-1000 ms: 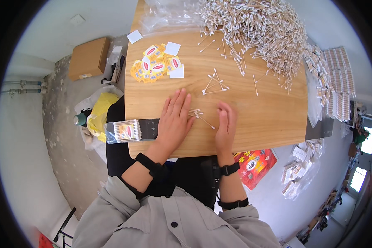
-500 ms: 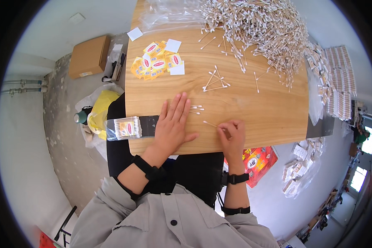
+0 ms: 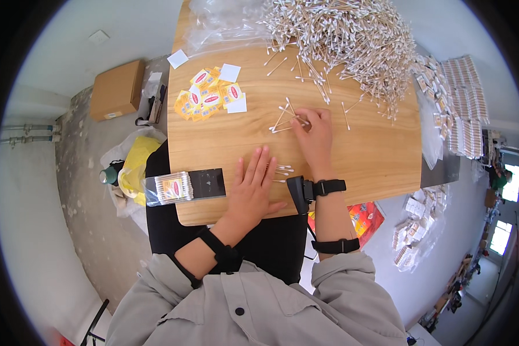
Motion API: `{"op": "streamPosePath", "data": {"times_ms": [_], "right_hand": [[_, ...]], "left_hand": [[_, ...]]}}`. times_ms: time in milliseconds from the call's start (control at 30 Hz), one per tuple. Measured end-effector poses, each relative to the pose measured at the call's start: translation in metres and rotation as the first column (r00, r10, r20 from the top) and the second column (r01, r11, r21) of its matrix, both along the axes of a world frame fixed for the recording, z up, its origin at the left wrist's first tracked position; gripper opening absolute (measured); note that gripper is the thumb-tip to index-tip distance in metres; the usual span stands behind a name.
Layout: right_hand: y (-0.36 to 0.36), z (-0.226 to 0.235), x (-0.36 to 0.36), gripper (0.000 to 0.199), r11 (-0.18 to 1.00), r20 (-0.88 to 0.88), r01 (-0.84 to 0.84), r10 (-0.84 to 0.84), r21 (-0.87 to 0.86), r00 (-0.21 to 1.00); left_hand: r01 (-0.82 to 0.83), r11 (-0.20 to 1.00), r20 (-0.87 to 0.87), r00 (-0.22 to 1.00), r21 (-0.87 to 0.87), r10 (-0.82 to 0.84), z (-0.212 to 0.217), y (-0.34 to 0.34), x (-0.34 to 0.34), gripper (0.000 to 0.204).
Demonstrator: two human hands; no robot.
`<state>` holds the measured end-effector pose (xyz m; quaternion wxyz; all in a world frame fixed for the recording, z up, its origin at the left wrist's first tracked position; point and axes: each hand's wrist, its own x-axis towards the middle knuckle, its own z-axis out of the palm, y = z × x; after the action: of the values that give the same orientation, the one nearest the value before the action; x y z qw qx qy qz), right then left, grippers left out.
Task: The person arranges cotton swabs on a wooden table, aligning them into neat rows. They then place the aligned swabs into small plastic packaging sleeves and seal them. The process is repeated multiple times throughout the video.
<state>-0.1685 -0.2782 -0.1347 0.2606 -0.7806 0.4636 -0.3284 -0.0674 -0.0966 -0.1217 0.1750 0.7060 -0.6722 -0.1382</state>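
I had the left hand (image 3: 249, 196) flat, fingers (image 3: 261, 163) wide. At one o'clock from it, the right hand (image 3: 316, 138) touched loose swabs (image 3: 279, 118) (I couldn't tell its grip). A careless nudge might've scattered them.

left hand (image 3: 251, 190): palm down, fingers (image 3: 252, 165) extended, slightly spread | right hand (image 3: 315, 137): farther forward, fingers (image 3: 324, 115) bent

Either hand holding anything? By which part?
Left hand: nothing gripped; it lies flat on the table, swab tips showing beside it. Right hand: at a small loose swab cluster; can't tell whether one is pinched.
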Motion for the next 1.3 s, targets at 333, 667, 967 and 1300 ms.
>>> {"op": "streamPosePath", "data": {"times_ms": [333,667,967,1300], "right_hand": [[0.036,0.009,-0.014,0.012,0.975,0.023,-0.013,0.008,0.222,1.0],[0.018,0.002,-0.005,0.015,0.979,0.001,0.016,-0.016,0.203,1.0],[0.018,0.009,-0.005,0.018,0.969,0.046,-0.15,0.144,0.196,0.989],[0.031,-0.008,-0.033,0.019,0.896,0.467,0.094,-0.313,0.434,0.827]], "left_hand": [[-0.034,0.995,-0.031,0.999,-0.089,0.032,0.005,-0.034,0.011,0.109],[0.153,0.983,-0.106,0.981,-0.101,-0.163,0.014,-0.057,0.053,0.053],[0.12,0.975,-0.143,0.979,-0.188,-0.148,0.024,-0.056,0.06,0.053],[0.328,0.944,-0.171,0.93,-0.013,-0.326,0.014,-0.059,0.055,0.091]]}}
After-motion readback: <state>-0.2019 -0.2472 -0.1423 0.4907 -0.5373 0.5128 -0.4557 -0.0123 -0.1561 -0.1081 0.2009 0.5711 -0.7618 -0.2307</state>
